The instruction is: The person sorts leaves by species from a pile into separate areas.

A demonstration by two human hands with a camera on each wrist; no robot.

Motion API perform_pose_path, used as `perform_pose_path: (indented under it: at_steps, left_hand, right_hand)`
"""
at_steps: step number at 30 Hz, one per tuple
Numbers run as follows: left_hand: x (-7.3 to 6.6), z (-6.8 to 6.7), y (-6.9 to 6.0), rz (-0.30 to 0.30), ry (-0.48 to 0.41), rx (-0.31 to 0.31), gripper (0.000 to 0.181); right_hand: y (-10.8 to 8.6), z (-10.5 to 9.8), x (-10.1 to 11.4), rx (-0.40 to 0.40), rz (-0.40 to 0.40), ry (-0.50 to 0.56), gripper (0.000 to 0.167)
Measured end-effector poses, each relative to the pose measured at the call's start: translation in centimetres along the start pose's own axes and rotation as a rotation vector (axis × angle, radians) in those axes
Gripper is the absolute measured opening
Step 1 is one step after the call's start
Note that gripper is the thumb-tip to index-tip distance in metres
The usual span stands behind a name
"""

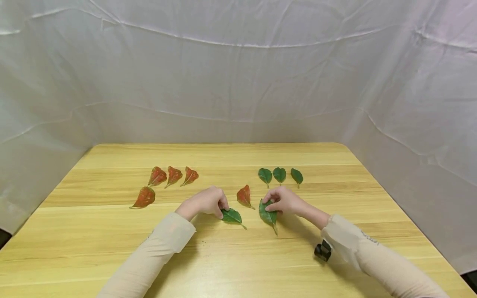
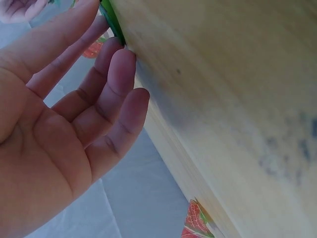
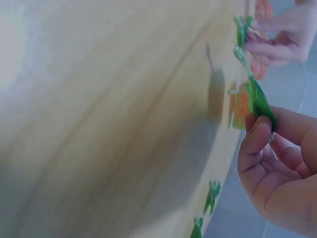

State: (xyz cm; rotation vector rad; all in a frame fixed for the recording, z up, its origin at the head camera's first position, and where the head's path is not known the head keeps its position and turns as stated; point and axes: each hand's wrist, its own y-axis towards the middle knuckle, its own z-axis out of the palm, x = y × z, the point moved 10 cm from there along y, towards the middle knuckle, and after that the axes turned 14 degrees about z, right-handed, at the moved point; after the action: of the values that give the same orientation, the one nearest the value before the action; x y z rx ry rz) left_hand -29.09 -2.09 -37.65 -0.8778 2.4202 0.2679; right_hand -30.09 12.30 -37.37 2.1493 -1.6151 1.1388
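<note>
My left hand (image 1: 208, 202) pinches a green leaf (image 1: 232, 216) by its left end, and the stem points right toward me. In the left wrist view, only a sliver of that leaf (image 2: 113, 22) shows by the fingertips. Between thumb and fingers, my right hand (image 1: 285, 201) holds another green leaf (image 1: 267, 214), its stem pointing down toward me. The right wrist view shows this leaf (image 3: 258, 101) lifted off the tabletop. A single red leaf (image 1: 244, 195) lies between the two hands, slightly farther back.
Three red leaves (image 1: 173, 176) lie in a row at back left, with another red leaf (image 1: 143, 198) in front of them. Three green leaves (image 1: 279, 174) form a row at back right. White cloth (image 1: 231, 82) hangs around the wooden table (image 1: 238, 265). A black object (image 1: 322, 251) sits by the right cuff.
</note>
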Motion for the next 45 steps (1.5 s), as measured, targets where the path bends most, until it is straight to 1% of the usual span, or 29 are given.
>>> perform_pose_path:
  at_steps: [6,10,16,22,26,30,34,41,45]
  left_hand:
    - [0.0,-0.1,0.0,0.001,0.010,-0.004,0.018]
    - [0.0,-0.1,0.0,0.002,0.010,-0.006,0.018]
    - [0.1,0.1,0.0,-0.003,0.009,-0.002,0.018]
    - [0.1,0.1,0.0,-0.004,0.004,-0.002,0.018]
    - [0.1,0.2,0.1,0.000,0.006,-0.002,0.018]
    - [0.1,0.2,0.1,-0.002,0.005,-0.001,0.019]
    - [0.0,0.1,0.1,-0.003,0.005,-0.001,0.019]
    - [0.0,0.1,0.1,-0.003,0.004,0.004,0.019]
    - [0.0,0.0,0.1,0.005,0.009,0.005,0.018]
  right_hand:
    - [0.2,-1.7,-0.6,-0.041,0.021,0.050,0.012]
    - [0.4,-2.3,-1.1,-0.049,0.030,0.064,0.014]
    - [0.8,-2.4,-2.1,-0.029,0.035,0.056,0.016]
    - [1.1,-2.6,-2.9,-0.042,0.065,0.044,0.016]
    - [1.4,-2.4,-3.3,-0.046,0.085,0.012,0.014]
    - [1.6,-2.3,-3.5,-0.058,0.087,-0.029,0.014]
    - [1.7,-2.3,-3.3,-0.080,0.072,-0.057,0.013]
    - [1.8,-2.3,-3.4,-0.105,0.070,-0.072,0.010]
    - [1.8,-2.2,-3.3,-0.119,0.056,-0.093,0.010]
